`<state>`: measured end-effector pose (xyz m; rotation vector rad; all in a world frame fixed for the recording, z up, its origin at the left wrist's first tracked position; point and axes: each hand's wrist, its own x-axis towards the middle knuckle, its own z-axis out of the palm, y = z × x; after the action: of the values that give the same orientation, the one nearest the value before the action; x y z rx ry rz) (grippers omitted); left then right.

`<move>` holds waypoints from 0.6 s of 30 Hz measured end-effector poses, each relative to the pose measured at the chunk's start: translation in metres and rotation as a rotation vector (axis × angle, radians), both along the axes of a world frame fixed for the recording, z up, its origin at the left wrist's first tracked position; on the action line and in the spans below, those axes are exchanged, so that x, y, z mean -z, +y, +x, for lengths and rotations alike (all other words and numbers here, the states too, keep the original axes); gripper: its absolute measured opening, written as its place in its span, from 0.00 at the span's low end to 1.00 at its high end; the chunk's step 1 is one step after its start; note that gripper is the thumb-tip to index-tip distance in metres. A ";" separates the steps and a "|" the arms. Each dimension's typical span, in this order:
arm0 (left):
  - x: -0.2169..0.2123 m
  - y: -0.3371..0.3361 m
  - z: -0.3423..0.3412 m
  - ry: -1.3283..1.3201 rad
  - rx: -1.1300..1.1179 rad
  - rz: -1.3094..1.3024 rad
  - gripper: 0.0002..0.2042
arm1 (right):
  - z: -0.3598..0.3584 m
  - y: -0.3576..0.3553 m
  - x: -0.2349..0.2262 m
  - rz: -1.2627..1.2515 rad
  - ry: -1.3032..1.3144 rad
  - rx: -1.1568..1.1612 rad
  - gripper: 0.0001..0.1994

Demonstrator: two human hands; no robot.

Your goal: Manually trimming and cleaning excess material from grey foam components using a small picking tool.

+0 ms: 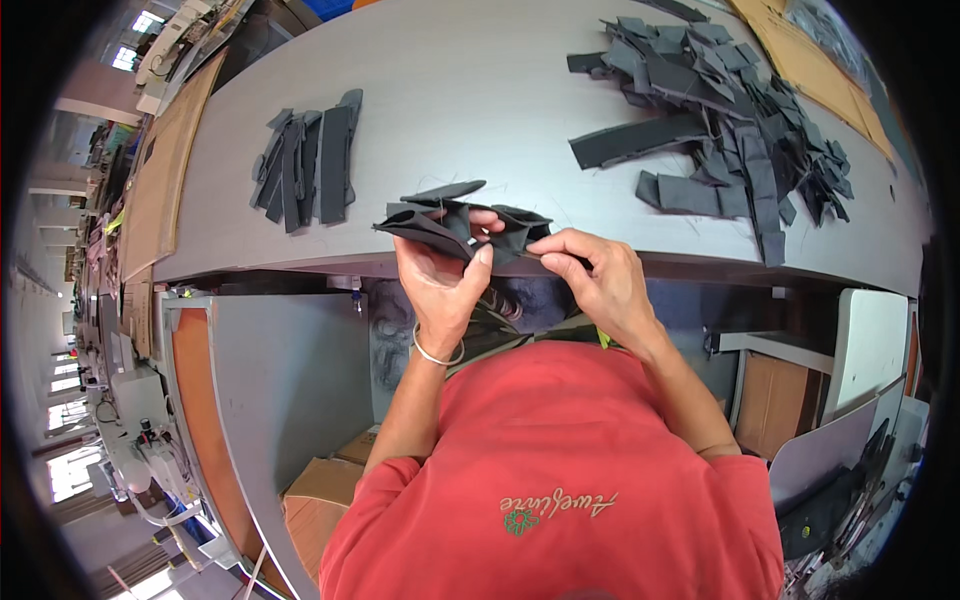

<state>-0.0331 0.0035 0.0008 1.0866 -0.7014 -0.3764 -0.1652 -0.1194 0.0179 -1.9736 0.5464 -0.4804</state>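
Over the near edge of the grey table [450, 90], both my hands are on a dark grey fabric piece [430, 228] with folded, open layers. My left hand [440, 285], with a pale bangle at the wrist, grips it between thumb and fingers. At the fabric's right end my right hand [600, 275] pinches an edge between thumb and forefinger. Loose threads stick out around the cloth. To the left lies a small neat group of dark grey fabric strips [305, 160]. A large tangled heap of similar fabric pieces [720, 110] lies to the right.
Cardboard sheets [170, 180] run along the table's left end, and another cardboard piece [820, 70] lies at the far right. Below the table are a grey cabinet panel [285, 390] and a cardboard box [320, 505] on the left. A white board [865, 340] stands at right.
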 end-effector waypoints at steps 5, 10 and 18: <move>0.000 -0.010 0.005 0.011 -0.003 -0.020 0.26 | 0.007 -0.005 -0.001 0.038 0.077 0.035 0.08; -0.010 -0.007 0.007 -0.018 -0.052 0.019 0.27 | 0.011 -0.004 -0.009 0.068 0.100 0.008 0.08; 0.002 -0.013 0.007 -0.023 -0.029 0.008 0.27 | 0.005 -0.001 -0.002 -0.286 -0.057 0.058 0.11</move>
<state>-0.0262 -0.0095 -0.0010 1.1089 -0.7046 -0.3422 -0.1598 -0.1200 0.0198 -2.2112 0.5229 -0.6804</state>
